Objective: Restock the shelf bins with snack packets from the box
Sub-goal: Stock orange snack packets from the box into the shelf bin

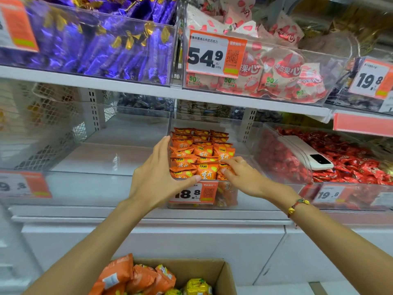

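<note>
While two hands (158, 175) (240, 174) touch orange packets (202, 152), one bin (229, 194)

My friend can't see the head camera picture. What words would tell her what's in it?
Two bare hands tidy rows of orange snack packets in a clear shelf bin: the left hand rests open against the bin's left side, the right hand touches the front packets. A cardboard box with more packets sits below, and a white phone lies on red sweets to the right.
</note>
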Demonstrator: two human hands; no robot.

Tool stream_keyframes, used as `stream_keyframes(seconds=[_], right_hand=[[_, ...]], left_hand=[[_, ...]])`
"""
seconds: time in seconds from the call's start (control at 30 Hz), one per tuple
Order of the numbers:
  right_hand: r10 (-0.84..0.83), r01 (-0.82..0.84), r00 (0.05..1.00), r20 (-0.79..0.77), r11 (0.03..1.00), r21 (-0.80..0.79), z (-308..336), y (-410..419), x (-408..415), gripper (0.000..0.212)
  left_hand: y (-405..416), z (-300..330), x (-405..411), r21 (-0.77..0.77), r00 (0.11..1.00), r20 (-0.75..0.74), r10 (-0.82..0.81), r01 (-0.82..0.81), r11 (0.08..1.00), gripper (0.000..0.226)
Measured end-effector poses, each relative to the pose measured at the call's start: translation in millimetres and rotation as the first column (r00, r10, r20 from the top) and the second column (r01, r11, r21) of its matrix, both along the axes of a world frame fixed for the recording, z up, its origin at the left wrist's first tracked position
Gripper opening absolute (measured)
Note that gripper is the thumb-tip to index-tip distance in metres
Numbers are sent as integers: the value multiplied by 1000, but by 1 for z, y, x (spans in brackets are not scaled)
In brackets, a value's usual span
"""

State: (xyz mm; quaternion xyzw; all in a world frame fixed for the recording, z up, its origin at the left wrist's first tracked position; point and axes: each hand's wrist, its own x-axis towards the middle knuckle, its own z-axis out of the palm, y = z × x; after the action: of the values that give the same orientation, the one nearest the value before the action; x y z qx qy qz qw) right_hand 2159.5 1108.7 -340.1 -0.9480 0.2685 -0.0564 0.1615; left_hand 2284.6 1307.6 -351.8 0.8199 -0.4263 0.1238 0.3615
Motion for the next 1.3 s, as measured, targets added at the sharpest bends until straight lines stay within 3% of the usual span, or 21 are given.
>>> stream_keyframes(seconds=[0.13,0.23,0.3,0.43,0.6,0.77,0.83,1.0,1.17,1.3], right_hand=[[-5,20,988,157,996,-88,-1,19,-20,47],[100,-8,940,325,962,-273,-1,49,-48,41],[178,-69,915,362,953,-296,-5,69,-64,31],[240,-227,970,45,955,-192,-35,94,-73,19],[298,-289,920,-255,955,74,-102,114,-46,20],[197,-170,951,-239,977,127,-170,137,-19,30],[150,-118,957,-249,983,141,-193,149,-11,40],[86,-49,963,-254,988,147,-236,166,7,48],[39,-31,972,-234,999,34,-245,161,6,31],[106,-103,971,-216,994,27,-234,160,-7,29]], left_hand=[[4,-4,2,-49,999,9,-39,40,998,103],[19,-16,-8,-151,979,206,3,29,988,77],[37,-30,-19,-222,968,252,16,41,974,60],[78,-72,-29,-187,986,159,45,-14,982,36],[113,-160,-31,211,991,-114,66,-40,977,38],[138,-219,-27,450,991,-54,120,-83,889,78],[141,-222,-25,503,992,6,125,-112,857,81],[140,-215,-18,511,994,-60,89,-46,858,63],[138,-207,-21,552,992,-102,75,-7,834,51],[134,-205,-24,387,970,-202,134,-47,921,35]])
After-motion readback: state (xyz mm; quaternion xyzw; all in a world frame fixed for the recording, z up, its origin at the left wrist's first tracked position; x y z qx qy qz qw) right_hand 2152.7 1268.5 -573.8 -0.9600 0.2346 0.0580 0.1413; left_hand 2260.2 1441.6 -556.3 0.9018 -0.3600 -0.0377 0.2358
